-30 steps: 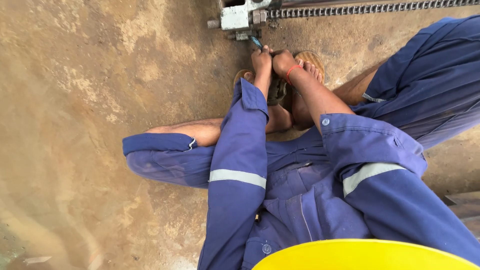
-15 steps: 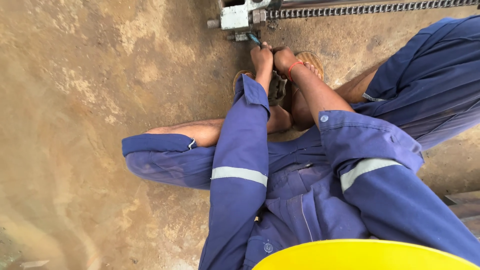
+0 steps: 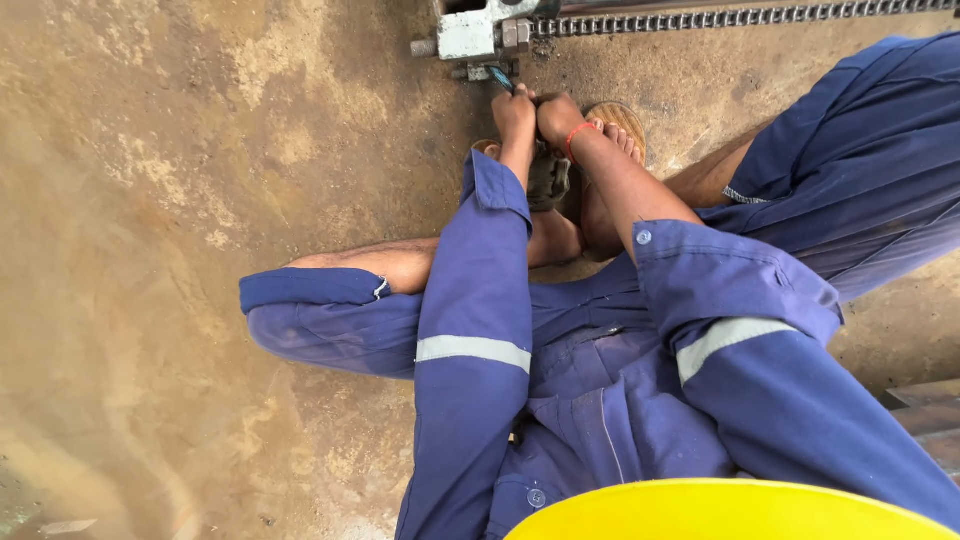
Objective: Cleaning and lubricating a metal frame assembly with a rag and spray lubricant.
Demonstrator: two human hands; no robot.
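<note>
I look down over blue overalls at both arms stretched forward. My left hand (image 3: 514,112) and my right hand (image 3: 556,116) are pressed together around a small tool with a blue-green handle (image 3: 500,80). Its tip reaches a bolt on a grey metal block (image 3: 468,38) at the end of a roller chain (image 3: 740,17). An orange band circles my right wrist. The tool's working end is hidden by the fingers.
My legs are crossed on a dusty concrete floor (image 3: 150,200), feet in brown sandals (image 3: 615,120) just below the hands. A yellow helmet brim (image 3: 740,512) fills the bottom edge. Metal steps (image 3: 925,410) show at the right.
Both hands stay clasped on the tool at the metal block; they have shifted only slightly.
</note>
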